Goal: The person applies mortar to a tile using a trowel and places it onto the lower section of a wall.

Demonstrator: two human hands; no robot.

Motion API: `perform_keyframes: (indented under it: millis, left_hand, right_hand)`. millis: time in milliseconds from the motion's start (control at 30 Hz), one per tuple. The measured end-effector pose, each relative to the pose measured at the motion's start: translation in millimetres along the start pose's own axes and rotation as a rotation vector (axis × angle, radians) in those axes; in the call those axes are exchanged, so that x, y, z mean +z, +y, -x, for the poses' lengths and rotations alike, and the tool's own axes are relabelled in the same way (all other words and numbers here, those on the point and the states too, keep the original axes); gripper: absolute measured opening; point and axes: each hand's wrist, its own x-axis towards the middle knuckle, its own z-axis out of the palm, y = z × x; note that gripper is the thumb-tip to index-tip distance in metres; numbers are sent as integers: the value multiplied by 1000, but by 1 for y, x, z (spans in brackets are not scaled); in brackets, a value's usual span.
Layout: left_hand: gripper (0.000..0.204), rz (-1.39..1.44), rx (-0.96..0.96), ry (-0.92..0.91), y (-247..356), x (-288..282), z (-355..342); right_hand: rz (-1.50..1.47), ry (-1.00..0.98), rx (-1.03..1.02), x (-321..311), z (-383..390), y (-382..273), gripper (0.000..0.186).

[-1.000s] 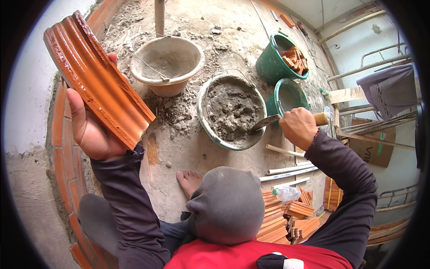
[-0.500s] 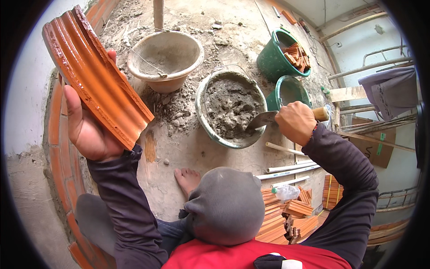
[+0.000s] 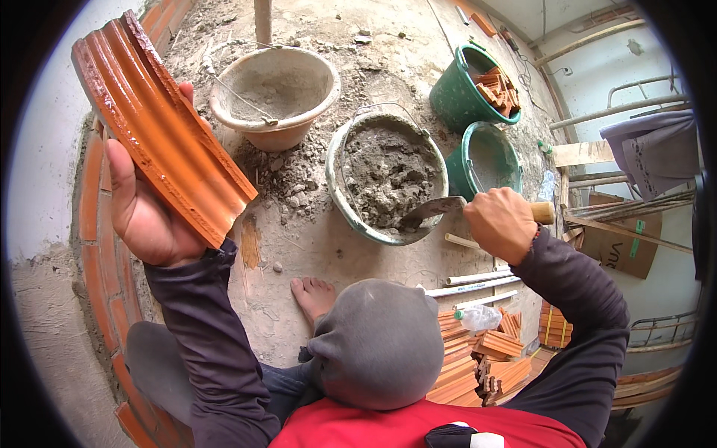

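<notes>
An orange, glossy, ridged clay tile is gripped in my left hand, raised at the left and tilted, with my thumb along its edge. My right hand is closed round the wooden handle of a trowel, whose blade tip is in the grey, lumpy mortar inside a pale-rimmed bucket in front of me. A beige bucket with a rope handle stands behind the tile. Beyond my right hand is a green bucket with grey contents at the bottom.
A green bucket holds tile pieces. A brick course runs along the left wall, and a wooden post stands at the back. White pipes, tile stacks and a plastic bottle lie at lower right, with poles and cardboard beyond.
My right hand and the trowel have shifted slightly, the blade staying in the mortar. The tile in my left hand is nearly still, a little further left than at first.
</notes>
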Motion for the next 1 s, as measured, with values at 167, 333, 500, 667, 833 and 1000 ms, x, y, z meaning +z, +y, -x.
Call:
perform_keyframes:
  millis: [167, 333, 500, 667, 833, 1000]
  left_hand:
    - [59, -12, -5, 17, -1, 4, 1]
    - [58, 123, -35, -107, -4, -3, -2]
    - [58, 119, -74, -144, 2, -7, 2]
    - [59, -25, -40, -37, -5, -3, 1]
    - [58, 43, -44, -89, -5, -6, 1]
    - [58, 58, -68, -110, -6, -5, 2]
  right_hand:
    - [-31, 123, 136, -20, 3, 19, 16]
    - [25, 68, 57, 5, -3, 16, 14]
    - [-59, -46, -35, 2, -2, 8, 15]
    - [-59, -80, 83, -7, -5, 30, 15]
    - [-85, -295, 36, -21, -21, 24, 15]
    - [-234, -460, -96, -33, -38, 24, 28]
